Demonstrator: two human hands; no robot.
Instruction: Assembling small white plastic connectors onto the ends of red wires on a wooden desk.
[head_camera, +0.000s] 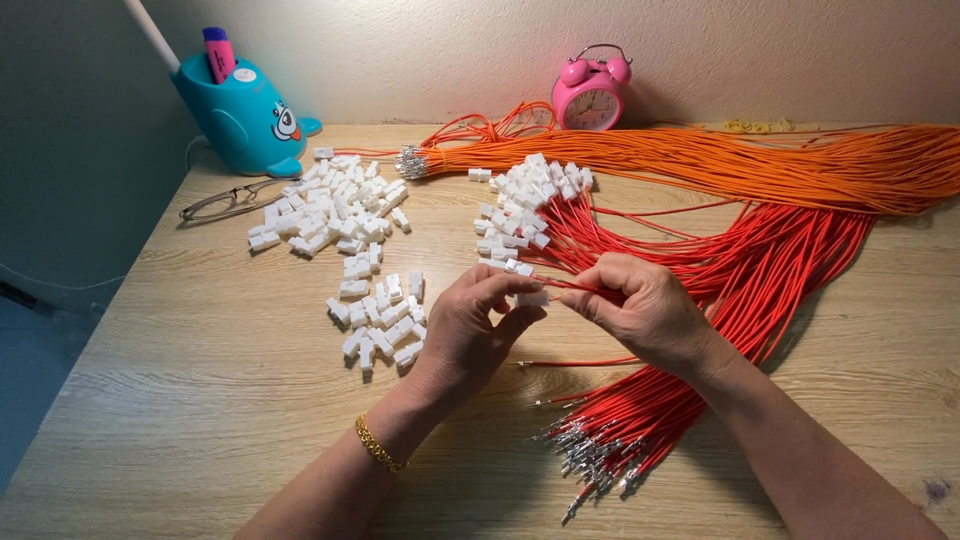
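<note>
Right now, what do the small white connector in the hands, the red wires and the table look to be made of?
The white connector, pinched by the left hand, looks like matte moulded plastic: opaque, blocky, no shine. The red wires, one held by the right hand, seem plastic- or rubber-coated, smooth and bendy, with shiny metal tips. The table shows pale wood grain, possibly laminate.

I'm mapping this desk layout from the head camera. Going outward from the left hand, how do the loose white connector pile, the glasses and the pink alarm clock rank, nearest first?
From the left hand:
1. Loose white connector pile, just to its left.
2. Glasses, far left, near the blue holder.
3. Pink alarm clock, at the back against the wall.
</note>
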